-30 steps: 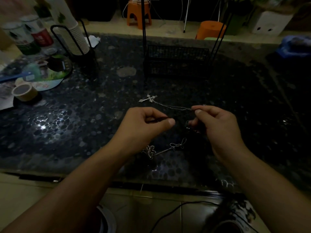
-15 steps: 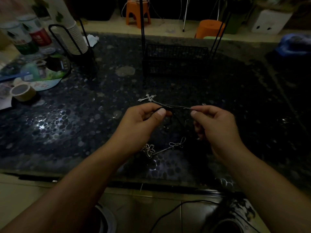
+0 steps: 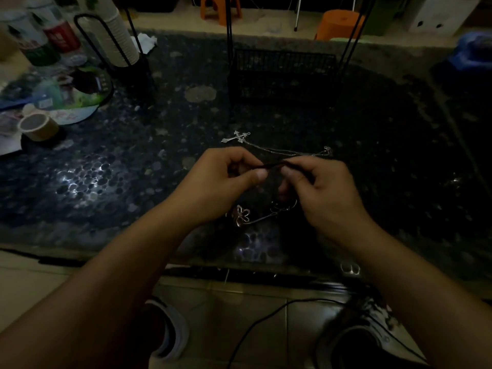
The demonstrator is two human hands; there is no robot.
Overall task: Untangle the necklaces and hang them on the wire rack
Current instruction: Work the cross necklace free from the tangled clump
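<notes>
**Both hands pinch one dark cord above the table**

We hold a dark cord (image 3: 274,165) between our two hands, raised just over the pebbled table (image 3: 133,182). Our left hand (image 3: 221,187) pinches it between thumb and forefinger, the other fingers curled in toward the palm. Our right hand (image 3: 324,193) pinches the same cord just beside the left, thumb tip nearly meeting thumb tip, so only a short straight run of cord shows between the two grips. Both grips are narrow and tight on the cord; where the rest of it goes below our fingers we cannot tell, as the light is dim and the hands cover it.

Just beyond the grip, on the table, lies a cross pendant (image 3: 237,137) with its thin chain (image 3: 287,151) trailing off to the right, behind our right knuckles. It is apart from both hands. Just on the near side of the grip, under and between our wrists, lies a flower pendant (image 3: 241,215) with a wire-like stem and a small bow shape reaching toward the right hand; whether it touches the cord we cannot tell.

Farther out past the cross stands the rack (image 3: 282,73), a black mesh base with thin uprights rising out of view. No necklace shows on the part we see.

Far to the left of the grip sit a tape roll (image 3: 38,126) and a stack of cups (image 3: 117,30) in a wire holder.
</notes>
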